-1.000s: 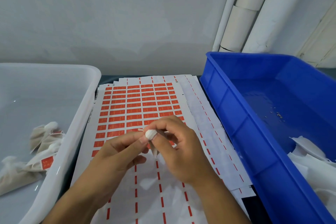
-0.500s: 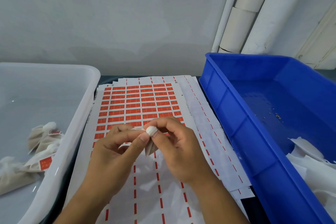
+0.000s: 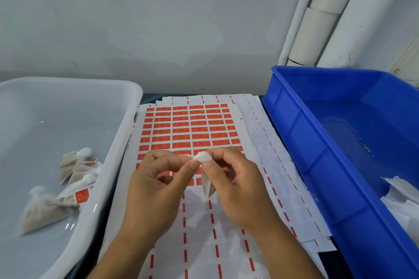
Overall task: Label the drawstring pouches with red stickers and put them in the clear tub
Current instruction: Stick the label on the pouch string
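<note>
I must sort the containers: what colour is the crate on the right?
The crate is solid bright blue, seen best in the head view, the only one.

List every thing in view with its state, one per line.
Left hand: pinching the pouch's drawstring.
Right hand: gripping the pouch's gathered neck.
Pouch: held above the sheet, hanging down.
Sticker sheet: flat, partly peeled.
Clear tub: holds labelled pouches.
Blue bin: holds white pouches at one end.
</note>
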Motion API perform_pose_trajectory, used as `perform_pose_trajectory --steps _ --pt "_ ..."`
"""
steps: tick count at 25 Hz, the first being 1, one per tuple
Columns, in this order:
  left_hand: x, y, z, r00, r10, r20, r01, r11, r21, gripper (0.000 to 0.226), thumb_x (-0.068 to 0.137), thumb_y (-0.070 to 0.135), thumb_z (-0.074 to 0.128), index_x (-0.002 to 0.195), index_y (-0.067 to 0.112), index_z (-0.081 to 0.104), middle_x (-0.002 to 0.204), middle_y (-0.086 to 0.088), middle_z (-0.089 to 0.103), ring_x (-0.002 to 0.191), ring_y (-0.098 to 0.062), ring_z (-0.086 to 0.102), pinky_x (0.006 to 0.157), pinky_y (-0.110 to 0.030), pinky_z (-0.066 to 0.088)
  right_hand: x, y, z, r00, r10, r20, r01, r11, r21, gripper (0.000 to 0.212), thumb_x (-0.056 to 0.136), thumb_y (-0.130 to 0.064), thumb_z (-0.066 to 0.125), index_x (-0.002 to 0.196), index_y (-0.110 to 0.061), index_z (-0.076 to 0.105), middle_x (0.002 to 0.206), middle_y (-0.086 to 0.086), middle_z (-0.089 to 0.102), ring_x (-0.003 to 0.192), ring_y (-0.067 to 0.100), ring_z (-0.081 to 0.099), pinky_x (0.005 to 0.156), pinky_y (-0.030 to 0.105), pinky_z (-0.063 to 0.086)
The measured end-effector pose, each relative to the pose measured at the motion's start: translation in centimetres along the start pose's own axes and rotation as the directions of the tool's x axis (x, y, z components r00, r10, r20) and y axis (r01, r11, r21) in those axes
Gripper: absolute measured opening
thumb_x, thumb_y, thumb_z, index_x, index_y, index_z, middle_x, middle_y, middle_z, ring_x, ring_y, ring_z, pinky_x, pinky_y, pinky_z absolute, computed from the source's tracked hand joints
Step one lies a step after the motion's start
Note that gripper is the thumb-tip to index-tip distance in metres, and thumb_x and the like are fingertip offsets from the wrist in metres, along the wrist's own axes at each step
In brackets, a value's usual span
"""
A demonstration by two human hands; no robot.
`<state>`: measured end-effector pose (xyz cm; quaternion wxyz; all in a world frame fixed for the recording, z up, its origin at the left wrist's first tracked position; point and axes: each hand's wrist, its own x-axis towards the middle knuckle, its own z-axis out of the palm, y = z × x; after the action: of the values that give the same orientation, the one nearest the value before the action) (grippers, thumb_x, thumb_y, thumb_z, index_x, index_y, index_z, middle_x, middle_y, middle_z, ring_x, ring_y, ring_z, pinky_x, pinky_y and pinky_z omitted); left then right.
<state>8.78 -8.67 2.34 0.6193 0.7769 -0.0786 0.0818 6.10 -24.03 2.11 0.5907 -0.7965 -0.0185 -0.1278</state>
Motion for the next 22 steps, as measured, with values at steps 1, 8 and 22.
perform_pose_trajectory --steps 1,8,22 --pt "0.06 0.00 -0.07 1.000 -0.007 0.000 0.007 1.000 -0.004 0.023 0.071 0.057 0.066 0.083 0.040 0.075 0.093 0.024 0.067 0.099 0.000 0.063 0.068 -0.005 0.050 0.01 0.00 0.02 1.000 0.014 0.005 -0.014 1.000 0.009 0.011 0.098 -0.042 0.061 0.107 -0.038 0.067 0.105 -0.022 0.069 0.106 0.005 0.066 0.082 0.016 0.057" --pt "-0.24 0.29 0.37 0.990 -0.095 0.105 0.103 0.992 -0.074 0.030 0.075 0.057 0.064 0.085 0.032 0.078 0.090 0.015 0.071 0.095 -0.008 0.067 0.075 -0.016 0.054 0.16 -0.33 -0.09 0.958 0.231 0.170 -0.265 0.939 0.217 0.021 0.089 -0.056 0.063 0.102 -0.041 0.070 0.106 -0.012 0.073 0.109 0.011 0.068 0.088 0.026 0.059" --pt "-0.55 0.10 0.74 0.990 -0.128 0.052 0.125 0.990 0.069 0.007 0.090 0.036 0.074 0.088 0.036 0.068 0.095 0.020 0.065 0.095 0.005 0.061 0.068 -0.004 0.049 0.24 -0.18 0.08 0.928 0.311 0.204 -0.358 0.895 0.266 0.038 0.075 -0.060 0.065 0.103 -0.037 0.077 0.108 -0.009 0.076 0.107 0.011 0.071 0.092 0.032 0.056"
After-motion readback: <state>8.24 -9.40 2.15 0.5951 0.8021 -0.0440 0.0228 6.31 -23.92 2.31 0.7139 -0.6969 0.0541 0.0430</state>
